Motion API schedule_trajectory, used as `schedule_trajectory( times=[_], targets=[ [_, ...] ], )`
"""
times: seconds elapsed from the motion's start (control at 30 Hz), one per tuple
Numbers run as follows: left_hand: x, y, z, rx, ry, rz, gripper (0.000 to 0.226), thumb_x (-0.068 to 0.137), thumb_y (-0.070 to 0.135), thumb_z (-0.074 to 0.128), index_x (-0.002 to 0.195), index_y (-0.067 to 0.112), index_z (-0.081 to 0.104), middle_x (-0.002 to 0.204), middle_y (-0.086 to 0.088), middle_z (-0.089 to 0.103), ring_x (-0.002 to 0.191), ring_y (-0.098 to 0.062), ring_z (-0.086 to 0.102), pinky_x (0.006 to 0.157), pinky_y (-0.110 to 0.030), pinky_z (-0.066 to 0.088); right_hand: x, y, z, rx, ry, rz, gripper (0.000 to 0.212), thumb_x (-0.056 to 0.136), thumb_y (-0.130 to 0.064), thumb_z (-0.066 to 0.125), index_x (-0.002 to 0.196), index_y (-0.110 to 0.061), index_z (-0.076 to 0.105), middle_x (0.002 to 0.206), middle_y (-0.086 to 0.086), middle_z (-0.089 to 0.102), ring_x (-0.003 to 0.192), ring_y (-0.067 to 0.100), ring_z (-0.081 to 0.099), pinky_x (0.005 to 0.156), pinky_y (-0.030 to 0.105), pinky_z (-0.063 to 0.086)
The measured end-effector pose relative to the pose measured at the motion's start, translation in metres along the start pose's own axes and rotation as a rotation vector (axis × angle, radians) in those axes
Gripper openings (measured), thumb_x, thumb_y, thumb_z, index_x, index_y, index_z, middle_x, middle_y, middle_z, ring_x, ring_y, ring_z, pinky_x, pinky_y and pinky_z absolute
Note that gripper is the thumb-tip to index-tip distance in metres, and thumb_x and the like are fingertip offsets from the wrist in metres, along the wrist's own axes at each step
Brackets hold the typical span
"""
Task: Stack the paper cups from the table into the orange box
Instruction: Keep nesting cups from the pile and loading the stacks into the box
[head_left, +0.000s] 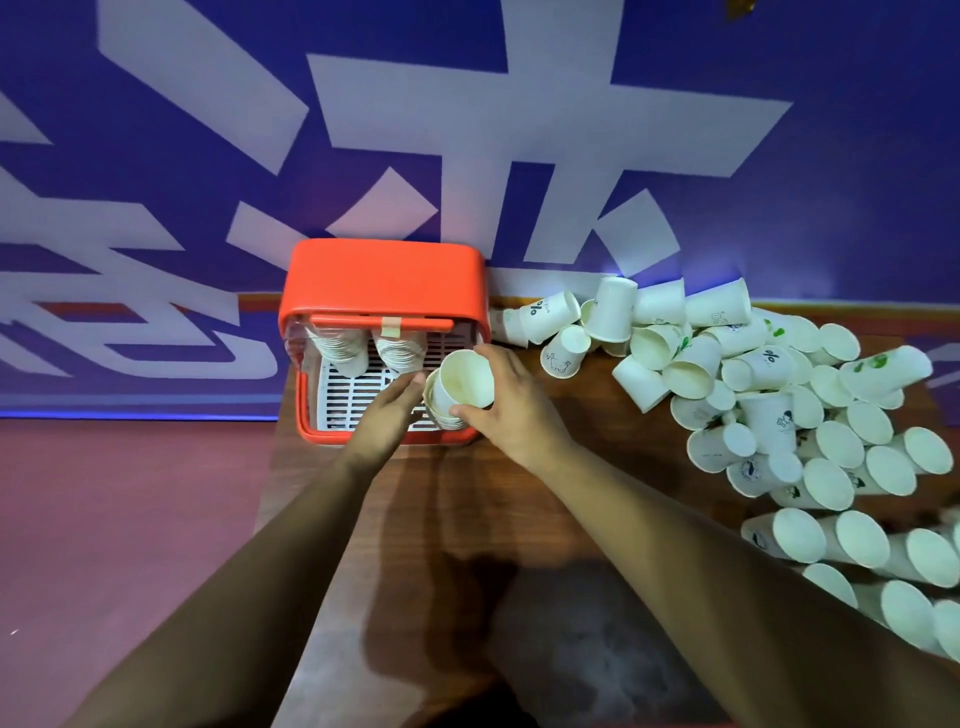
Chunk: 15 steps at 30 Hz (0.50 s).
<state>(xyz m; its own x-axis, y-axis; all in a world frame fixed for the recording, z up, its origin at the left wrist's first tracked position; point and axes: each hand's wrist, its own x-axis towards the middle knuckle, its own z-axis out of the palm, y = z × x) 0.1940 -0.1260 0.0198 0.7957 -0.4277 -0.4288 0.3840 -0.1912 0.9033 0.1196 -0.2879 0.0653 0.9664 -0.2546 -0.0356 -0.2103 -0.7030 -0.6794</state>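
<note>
The orange box (384, 275) stands at the table's far left, with a white slatted floor and two cup stacks (345, 348) leaning at its back. At the box's near right corner a third stack of paper cups (460, 384) stands with its mouth toward me. My right hand (511, 402) grips this stack from the right, thumb at its lower rim. My left hand (387, 415) reaches into the box, fingers fairly straight and touching the stack's left side. A large pile of loose white paper cups (753, 395) lies on the table to the right.
The wooden table (467, 493) runs from the box toward me. A row of cups (852, 545) lies along its right edge. A blue wall with big white shapes rises just behind the box. The reddish floor lies left of the table.
</note>
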Motion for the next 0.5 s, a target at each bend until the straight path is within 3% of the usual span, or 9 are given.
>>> schedule_trajectory(
  times=[0.1, 0.2, 0.33, 0.5],
  targets=[
    [0.001, -0.004, -0.004, -0.013, -0.03, -0.013, 0.038, 0.103, 0.043, 0.043, 0.123, 0.02, 0.066, 0.118, 0.003, 0.07, 0.107, -0.011, 0.067, 0.087, -0.025, 0.052, 0.004, 0.001, 0.01, -0.075, -0.043, -0.03, 0.076, 0.077, -0.029, 0.079, 0.141, -0.015, 0.042, 0.145, 0.002, 0.045, 0.131, 0.021, 0.043, 0.106, 0.029, 0.035],
    [0.002, -0.006, -0.003, -0.025, -0.034, -0.02, 0.028, 0.103, 0.034, 0.05, 0.12, 0.02, 0.067, 0.115, 0.0, 0.071, 0.106, -0.015, 0.068, 0.081, -0.021, 0.055, 0.005, 0.006, 0.019, -0.089, -0.101, -0.004, 0.077, 0.079, -0.026, 0.078, 0.144, -0.015, 0.04, 0.148, 0.001, 0.043, 0.135, 0.021, 0.04, 0.11, 0.03, 0.033],
    [0.007, -0.014, -0.004, 0.102, -0.03, 0.039, 0.022, 0.1, 0.029, 0.056, 0.119, 0.03, 0.067, 0.12, 0.007, 0.069, 0.113, -0.014, 0.065, 0.1, -0.038, 0.051, 0.004, 0.018, 0.029, -0.044, -0.128, 0.046, 0.074, 0.083, -0.016, 0.073, 0.147, -0.017, 0.037, 0.154, -0.002, 0.036, 0.138, 0.018, 0.04, 0.112, 0.033, 0.036],
    [0.01, -0.015, -0.005, 0.218, 0.002, 0.066, 0.026, 0.099, 0.041, 0.052, 0.12, 0.034, 0.066, 0.114, 0.011, 0.071, 0.111, -0.011, 0.065, 0.103, -0.045, 0.049, 0.009, 0.018, 0.036, -0.047, -0.069, 0.079, 0.074, 0.083, -0.013, 0.072, 0.148, -0.018, 0.037, 0.154, -0.004, 0.036, 0.136, 0.018, 0.043, 0.107, 0.03, 0.038]
  ],
)
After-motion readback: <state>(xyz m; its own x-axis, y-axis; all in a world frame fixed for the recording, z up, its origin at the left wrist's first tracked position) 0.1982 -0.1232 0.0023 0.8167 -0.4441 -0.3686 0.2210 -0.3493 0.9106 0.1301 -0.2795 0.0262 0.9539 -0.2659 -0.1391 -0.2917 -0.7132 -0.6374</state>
